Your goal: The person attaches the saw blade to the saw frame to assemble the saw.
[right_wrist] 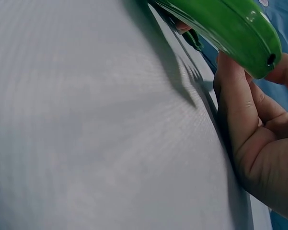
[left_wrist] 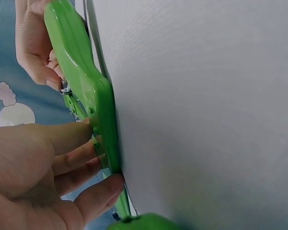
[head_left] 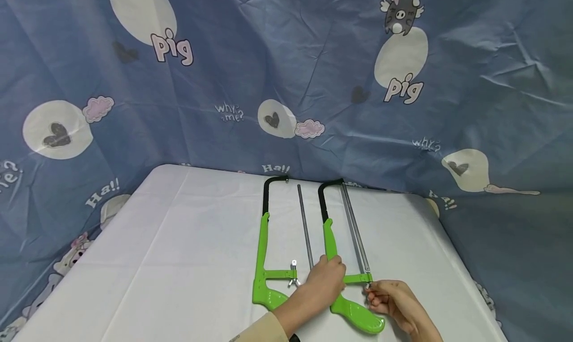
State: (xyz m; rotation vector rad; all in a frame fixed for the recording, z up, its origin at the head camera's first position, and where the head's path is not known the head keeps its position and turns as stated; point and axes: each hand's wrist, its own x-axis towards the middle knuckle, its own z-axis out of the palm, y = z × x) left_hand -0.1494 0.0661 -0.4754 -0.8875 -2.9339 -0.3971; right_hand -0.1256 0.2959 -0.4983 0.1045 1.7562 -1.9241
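A green and black hacksaw (head_left: 360,316) lies on the right side of the white table, a grey blade (head_left: 355,227) spanning its frame. My left hand (head_left: 323,282) grips the green frame just above the handle; in the left wrist view its thumb and fingers hold either side of the frame (left_wrist: 98,103). With thumb and fingertips, my right hand (head_left: 396,302) pinches the small metal wing nut (head_left: 368,285) at the blade's near end. A threaded bolt (left_wrist: 64,85) shows by those fingertips in the left wrist view. The handle (right_wrist: 225,33) partly covers the right fingers in the right wrist view.
To the left lies a second green and black hacksaw (head_left: 261,242) with no blade across it, its wing nut (head_left: 294,283) near my left wrist. A loose blade (head_left: 304,217) rests between the saws. Blue printed cloth (head_left: 215,83) hangs behind the white table (head_left: 179,262).
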